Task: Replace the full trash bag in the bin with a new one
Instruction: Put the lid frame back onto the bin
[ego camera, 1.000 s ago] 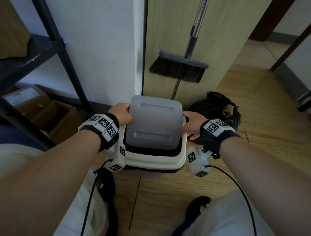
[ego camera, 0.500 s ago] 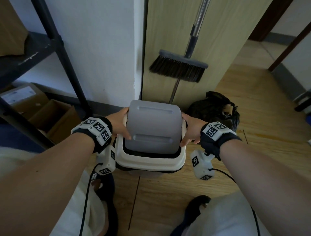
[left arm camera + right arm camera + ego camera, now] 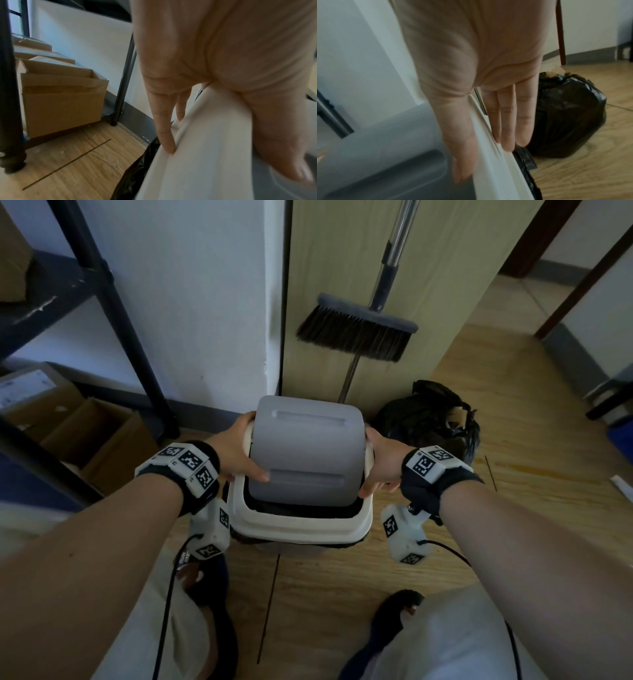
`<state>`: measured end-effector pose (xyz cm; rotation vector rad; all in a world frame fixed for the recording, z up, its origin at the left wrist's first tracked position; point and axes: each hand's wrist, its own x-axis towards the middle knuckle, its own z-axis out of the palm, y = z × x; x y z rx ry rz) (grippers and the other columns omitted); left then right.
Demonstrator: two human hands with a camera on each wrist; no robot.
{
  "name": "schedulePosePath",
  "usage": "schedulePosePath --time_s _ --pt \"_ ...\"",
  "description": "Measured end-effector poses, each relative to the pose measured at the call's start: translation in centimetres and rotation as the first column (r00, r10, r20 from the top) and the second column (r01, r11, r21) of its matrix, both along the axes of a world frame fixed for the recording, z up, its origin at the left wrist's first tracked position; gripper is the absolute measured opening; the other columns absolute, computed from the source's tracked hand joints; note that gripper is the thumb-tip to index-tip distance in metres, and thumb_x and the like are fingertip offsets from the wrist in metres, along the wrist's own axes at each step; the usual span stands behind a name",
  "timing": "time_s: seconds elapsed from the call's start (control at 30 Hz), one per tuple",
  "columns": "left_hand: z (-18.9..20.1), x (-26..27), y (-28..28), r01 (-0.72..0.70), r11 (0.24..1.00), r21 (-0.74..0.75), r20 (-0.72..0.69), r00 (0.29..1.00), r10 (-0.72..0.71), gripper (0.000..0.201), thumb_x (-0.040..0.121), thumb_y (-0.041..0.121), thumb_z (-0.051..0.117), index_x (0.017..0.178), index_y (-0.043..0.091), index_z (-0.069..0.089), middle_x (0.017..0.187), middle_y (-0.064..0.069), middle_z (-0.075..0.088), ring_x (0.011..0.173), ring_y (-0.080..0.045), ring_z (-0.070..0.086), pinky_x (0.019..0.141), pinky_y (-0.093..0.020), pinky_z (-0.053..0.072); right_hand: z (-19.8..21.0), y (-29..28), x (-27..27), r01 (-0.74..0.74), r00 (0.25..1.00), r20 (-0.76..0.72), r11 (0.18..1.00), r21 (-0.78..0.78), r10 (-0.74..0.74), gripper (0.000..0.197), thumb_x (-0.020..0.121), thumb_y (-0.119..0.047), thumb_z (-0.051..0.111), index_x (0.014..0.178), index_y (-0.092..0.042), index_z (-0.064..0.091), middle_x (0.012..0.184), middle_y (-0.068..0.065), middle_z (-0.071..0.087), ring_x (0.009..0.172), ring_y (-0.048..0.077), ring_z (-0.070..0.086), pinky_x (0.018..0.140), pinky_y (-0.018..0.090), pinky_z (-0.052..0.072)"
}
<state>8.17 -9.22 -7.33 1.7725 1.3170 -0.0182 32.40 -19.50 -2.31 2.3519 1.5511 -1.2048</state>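
A small bin stands on the wood floor, topped by a white rim (image 3: 301, 525) that carries a grey swing lid (image 3: 306, 450). My left hand (image 3: 236, 453) grips the rim's left side, with its thumb on the lid and its fingers (image 3: 163, 128) down the outer wall. On the opposite side my right hand (image 3: 380, 467) grips the rim the same way, fingers (image 3: 506, 121) outside. A black bag edge (image 3: 523, 158) pokes out under the rim. The full black trash bag (image 3: 428, 422) sits on the floor just right of the bin.
A broom (image 3: 356, 337) leans on the wooden panel behind the bin. Open cardboard boxes (image 3: 102, 440) and a black shelf leg (image 3: 137, 354) stand to the left. My knees frame the near floor.
Both hands have slid slightly toward me along the sides of the lid. The lid unit stays on top of the bin.
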Motion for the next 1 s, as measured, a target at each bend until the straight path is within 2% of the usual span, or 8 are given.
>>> schedulePosePath --time_s 0.17,0.23,0.33,0.47,0.6,0.67,0.83,1.0 --pt "-1.0 -0.4 0.4 -0.089 0.996 -0.021 0.076 0.993 0.09 0.109 0.063 0.016 0.085 0.147 0.029 0.018 0.143 -0.003 0.04 0.125 -0.024 0.043 0.088 -0.039 0.046 -1.3 0.0 0.7 0.072 0.99 -0.12 0.997 0.018 -0.069 0.138 0.059 -0.008 0.086 0.148 -0.041 -0.014 0.148 0.001 0.037 0.132 0.03 0.041 0.101 0.052 0.045" --pt "-0.9 -0.6 0.5 -0.101 0.994 -0.03 0.073 0.992 0.103 0.106 0.059 0.024 0.086 0.145 0.029 0.024 0.141 -0.002 0.044 0.125 -0.025 0.045 0.09 -0.04 0.047 -1.8 0.1 1.1 0.113 0.982 -0.152 0.993 -0.019 -0.115 0.138 0.059 -0.01 0.086 0.145 -0.046 -0.016 0.149 0.003 0.037 0.133 0.032 0.04 0.103 0.053 0.043" --pt "-1.4 -1.0 1.0 -0.094 0.991 -0.092 0.06 0.993 0.1 0.12 0.038 0.046 0.087 0.144 0.031 0.031 0.137 0.0 0.05 0.121 -0.026 0.051 0.093 -0.045 0.051 -2.6 0.0 1.2 0.168 0.956 -0.224 0.98 -0.106 -0.188 0.131 0.067 -0.003 0.081 0.143 -0.052 -0.013 0.145 0.006 0.04 0.128 0.035 0.046 0.1 0.051 0.046" --pt "-2.5 -1.6 2.1 -0.103 0.99 -0.097 0.042 0.993 0.107 0.119 0.03 0.057 0.085 0.138 0.026 0.042 0.127 -0.002 0.059 0.112 -0.026 0.059 0.089 -0.044 0.054 -3.7 0.7 0.9 0.202 0.916 -0.322 0.969 -0.143 -0.239 0.129 0.068 0.007 0.077 0.142 -0.055 -0.008 0.141 0.012 0.044 0.119 0.04 0.053 0.096 0.055 0.049" --pt "-1.3 -2.5 2.3 -0.192 0.98 -0.054 0.045 0.98 0.195 0.075 0.067 0.038 0.08 0.132 0.017 0.049 0.125 -0.006 0.061 0.106 -0.024 0.059 0.087 -0.038 0.052 -3.8 2.2 -0.3 0.219 0.894 -0.369 0.967 -0.132 -0.253 0.121 0.071 0.008 0.075 0.144 -0.053 0.0 0.136 0.009 0.049 0.115 0.035 0.058 0.093 0.049 0.052" --pt "-1.2 -3.1 2.9 -0.245 0.97 0.008 0.049 0.969 0.244 0.062 0.076 0.034 0.075 0.129 0.011 0.051 0.125 -0.009 0.06 0.102 -0.024 0.056 0.085 -0.033 0.046 -4.0 3.2 -1.2 0.241 0.88 -0.395 0.964 -0.11 -0.265 0.116 0.072 0.01 0.073 0.146 -0.048 0.006 0.131 0.005 0.053 0.114 0.032 0.059 0.091 0.049 0.053" --pt "-1.1 -5.4 4.6 -0.359 0.922 0.145 0.054 0.933 0.355 0.062 0.081 0.036 0.069 0.131 0.006 0.048 0.131 -0.014 0.056 0.119 -0.032 0.053 0.098 -0.037 0.04 -4.4 6.4 -3.9 0.267 0.843 -0.463 0.96 -0.082 -0.274 0.108 0.074 0.01 0.072 0.149 -0.039 0.012 0.113 -0.003 0.055 0.106 0.027 0.06 0.086 0.045 0.055" --pt "-1.5 -7.8 6.9 -0.468 0.861 0.197 0.103 0.884 0.457 0.058 0.082 0.034 0.067 0.13 0.007 0.048 0.129 -0.016 0.057 0.118 -0.034 0.053 0.102 -0.042 0.041 -5.2 10.4 -7.2 0.318 0.804 -0.501 0.943 -0.095 -0.321 0.119 0.066 0.003 0.08 0.15 -0.04 0.007 0.136 0.012 0.052 0.111 0.035 0.061 0.088 0.052 0.054"
